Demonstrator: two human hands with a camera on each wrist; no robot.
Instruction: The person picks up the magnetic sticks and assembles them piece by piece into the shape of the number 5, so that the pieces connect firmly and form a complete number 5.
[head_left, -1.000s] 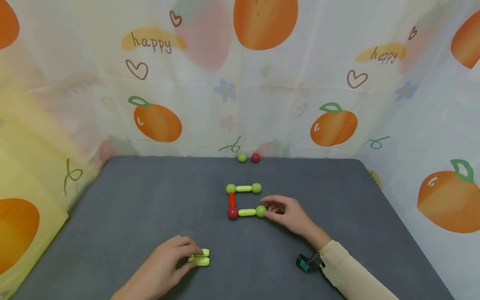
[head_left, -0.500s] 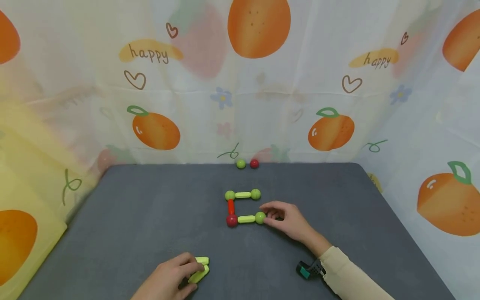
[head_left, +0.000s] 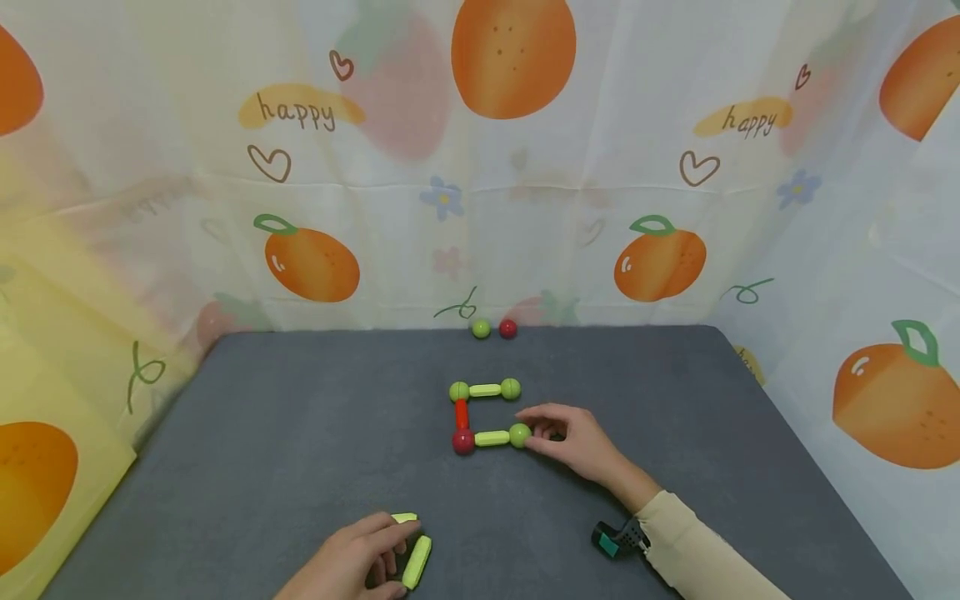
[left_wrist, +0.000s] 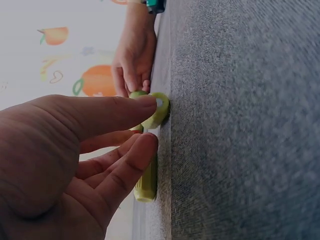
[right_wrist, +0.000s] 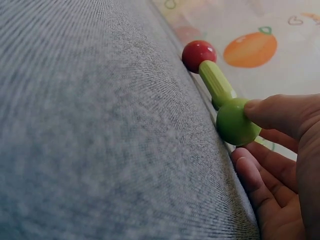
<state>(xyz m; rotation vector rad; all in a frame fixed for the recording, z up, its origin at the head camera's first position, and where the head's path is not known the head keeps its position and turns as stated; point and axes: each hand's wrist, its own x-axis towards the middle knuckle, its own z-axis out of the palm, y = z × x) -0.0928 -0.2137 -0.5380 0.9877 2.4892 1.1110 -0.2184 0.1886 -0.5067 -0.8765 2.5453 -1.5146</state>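
Note:
On the grey table, sticks and balls form a three-sided frame: a red stick [head_left: 461,414] at left, a yellow-green stick at top and another below. My right hand [head_left: 576,443] holds the green ball [head_left: 520,435] at the frame's lower right end, thumb on its near side and index finger behind. A red ball [head_left: 463,442] sits at the lower left corner. Near the front edge my left hand [head_left: 351,557] pinches a loose yellow-green stick [head_left: 417,562] between thumb and fingers, one end angled toward me. A second loose stick [head_left: 405,517] lies partly under its fingers.
At the table's far edge stand a loose green ball [head_left: 481,328] and a red ball [head_left: 507,328]. A patterned cloth [head_left: 540,250] hangs behind the table [head_left: 300,433] and along its sides. The right wrist wears a black device [head_left: 617,540].
The left hand has turned one loose stick from lying crosswise to pointing toward me, and drawn it apart from the other. The right hand stays at the green ball. The head view tilted slightly.

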